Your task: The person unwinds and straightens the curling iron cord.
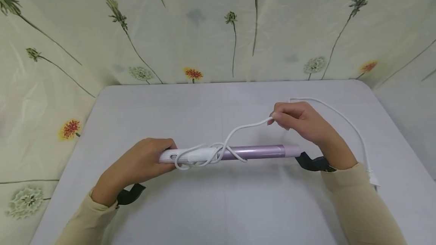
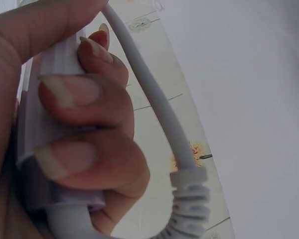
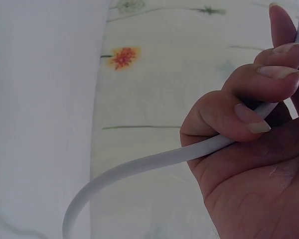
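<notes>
A curling iron with a white handle and a purple barrel [image 1: 255, 152] lies crosswise over the table in the head view, its pale tip to the right. My left hand [image 1: 146, 162] grips the handle end; in the left wrist view its fingers [image 2: 89, 154] curl round the handle, and the ribbed cord sleeve [image 2: 189, 199] bends beside them. White cord [image 1: 218, 152] is looped around the handle and the start of the barrel. Up and to the right, my right hand [image 1: 303, 120] pinches the cord, which also runs through its curled fingers [image 3: 224, 117] in the right wrist view.
The cord's far length [image 1: 344, 116] arcs from the right hand to a white plug [image 1: 374, 180] beside the right sleeve. Beneath is a white-covered table [image 1: 204, 207]. A flower-printed curtain or sheet [image 1: 204, 41] stands behind its back edge and along the left. Dark straps [image 1: 131, 194] sit at both wrists.
</notes>
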The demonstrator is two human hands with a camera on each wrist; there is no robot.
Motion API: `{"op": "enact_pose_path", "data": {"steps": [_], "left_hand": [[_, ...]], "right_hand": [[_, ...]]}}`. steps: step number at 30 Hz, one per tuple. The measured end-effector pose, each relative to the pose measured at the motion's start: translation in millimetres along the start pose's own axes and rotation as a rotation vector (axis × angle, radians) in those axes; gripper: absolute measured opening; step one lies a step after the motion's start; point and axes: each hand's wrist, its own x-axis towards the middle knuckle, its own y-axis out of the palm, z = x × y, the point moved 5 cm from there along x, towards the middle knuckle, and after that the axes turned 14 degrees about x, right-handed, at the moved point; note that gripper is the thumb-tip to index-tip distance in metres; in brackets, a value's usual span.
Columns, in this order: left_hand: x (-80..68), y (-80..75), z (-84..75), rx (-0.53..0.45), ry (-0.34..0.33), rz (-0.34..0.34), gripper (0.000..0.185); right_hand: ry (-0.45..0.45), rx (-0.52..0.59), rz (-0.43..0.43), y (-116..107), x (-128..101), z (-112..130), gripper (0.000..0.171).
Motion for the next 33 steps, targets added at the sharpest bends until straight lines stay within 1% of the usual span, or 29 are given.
{"op": "enact_pose_path", "data": {"steps": [6,10,12,16,20,25,27,30,33], "left_hand": [[0.9,1.9,3.3,0.003,-0.016,0.015,0.016],[0.2,0.3,7.3,0.018,-0.026,0.001,0.017],[-0.1,-1.6,9.6,0.021,-0.039,-0.008,0.017],[-0.3,-3.3,13.3,0.020,-0.060,-0.013,0.017],[-0.4,-3.0,14.7,0.022,-0.057,-0.021,0.018],[-0.4,-3.0,15.4,0.036,-0.057,-0.038,0.019],[-0.5,-4.0,16.2,0.032,-0.066,-0.041,0.018],[-0.8,-6.4,17.3,0.022,-0.084,-0.045,0.019],[-1.7,-8.2,18.3,0.001,-0.109,-0.038,0.019]], "right_hand": [[-0.044,0.064,-0.008,-7.1,-12.9,4.3,0.026],[-0.094,0.095,0.003,-10.4,-21.9,7.9,0.032],[-0.097,0.105,0.006,-11.7,-26.8,8.3,0.033],[-0.035,0.078,-0.010,-13.9,-35.8,5.7,0.031],[0.028,0.036,-0.001,-13.2,-42.2,2.8,0.030],[0.032,0.044,0.104,-8.0,-48.1,1.6,0.034],[0.038,0.026,0.151,-6.3,-50.4,-0.2,0.034],[0.119,-0.077,0.182,-4.4,-54.0,-6.8,0.029],[0.236,-0.218,0.166,-3.5,-56.7,-17.9,0.017]]}}
